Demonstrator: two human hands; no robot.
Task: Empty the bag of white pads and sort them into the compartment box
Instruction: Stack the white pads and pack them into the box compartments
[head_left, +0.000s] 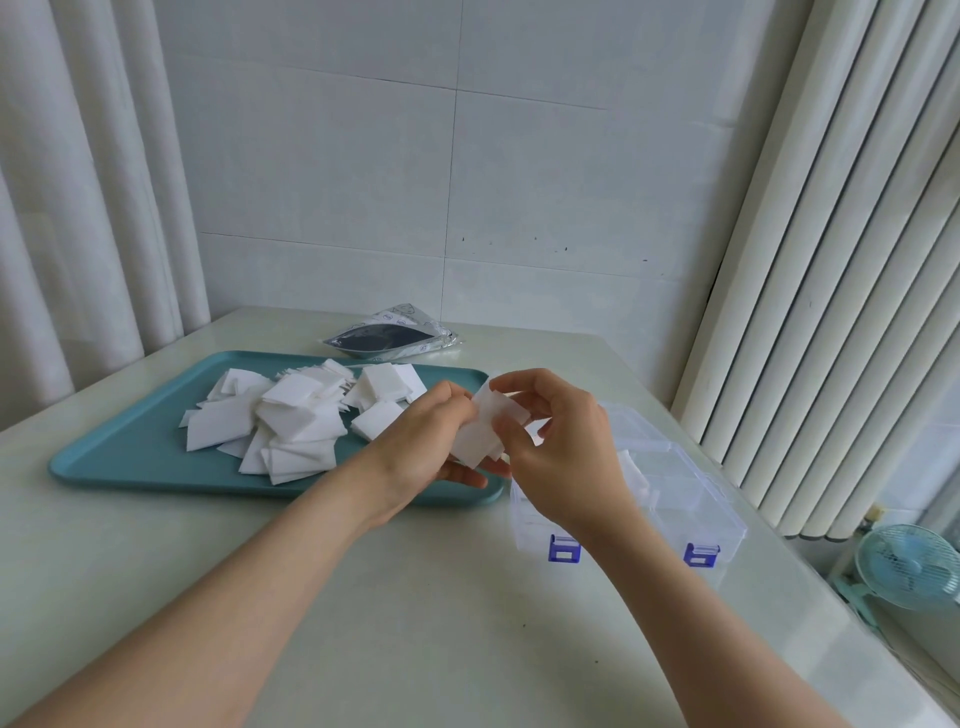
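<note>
A heap of white pads lies spread on a teal tray. Between the tray and the box, my left hand and my right hand together hold a small stack of white pads, fingers pinching it from both sides. The clear compartment box with blue latches stands open at the right, partly hidden by my right hand and forearm. A few white pads show inside it. The flat, opened bag lies behind the tray.
The pale table has a tiled wall behind it and curtains at the left. Vertical blinds hang close to the right of the box. A small blue fan stands below the table's right edge.
</note>
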